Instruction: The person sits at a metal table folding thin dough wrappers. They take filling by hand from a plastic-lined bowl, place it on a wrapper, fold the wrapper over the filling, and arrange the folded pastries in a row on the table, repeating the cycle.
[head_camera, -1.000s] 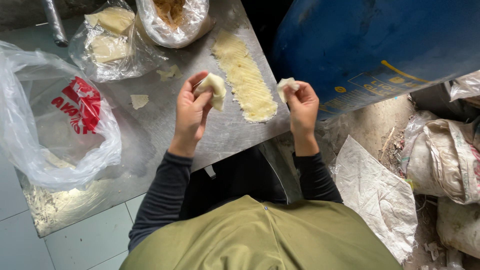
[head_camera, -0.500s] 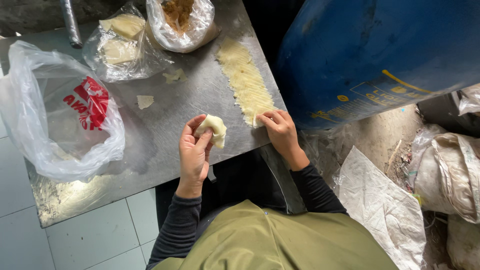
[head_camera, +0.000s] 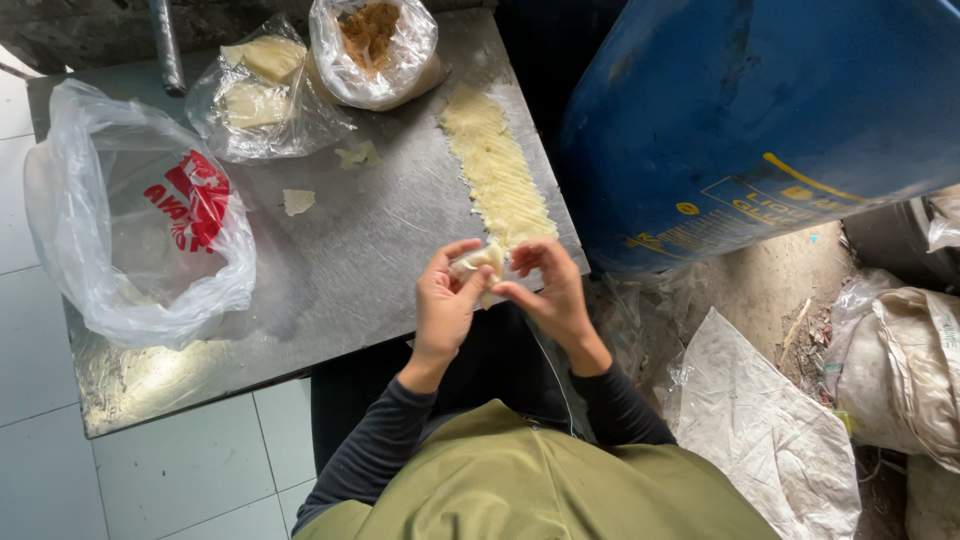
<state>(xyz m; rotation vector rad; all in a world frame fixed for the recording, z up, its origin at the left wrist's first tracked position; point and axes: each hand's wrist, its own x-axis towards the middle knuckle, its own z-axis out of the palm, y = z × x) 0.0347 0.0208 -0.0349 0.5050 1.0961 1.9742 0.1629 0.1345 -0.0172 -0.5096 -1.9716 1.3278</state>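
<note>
A pale folded piece of dough (head_camera: 482, 262) sits between both hands just over the near edge of the steel table (head_camera: 330, 270). My left hand (head_camera: 445, 305) cups it from the left with the fingers curled around it. My right hand (head_camera: 548, 290) pinches its right side with thumb and fingertips. Directly behind the hands a long strip of pale dough pieces (head_camera: 495, 170) runs away along the table's right side.
A large clear bag with a red print (head_camera: 140, 220) lies open at the left. Behind are a bag of pale sheets (head_camera: 255, 90) and a bag of brown filling (head_camera: 372, 40). Two dough scraps (head_camera: 298, 201) lie mid-table. A blue drum (head_camera: 760, 120) stands right, sacks (head_camera: 770, 430) below.
My right hand has come from the strip's near end to the dough piece, and both hands now hold it together. The camera view has shifted slightly.
</note>
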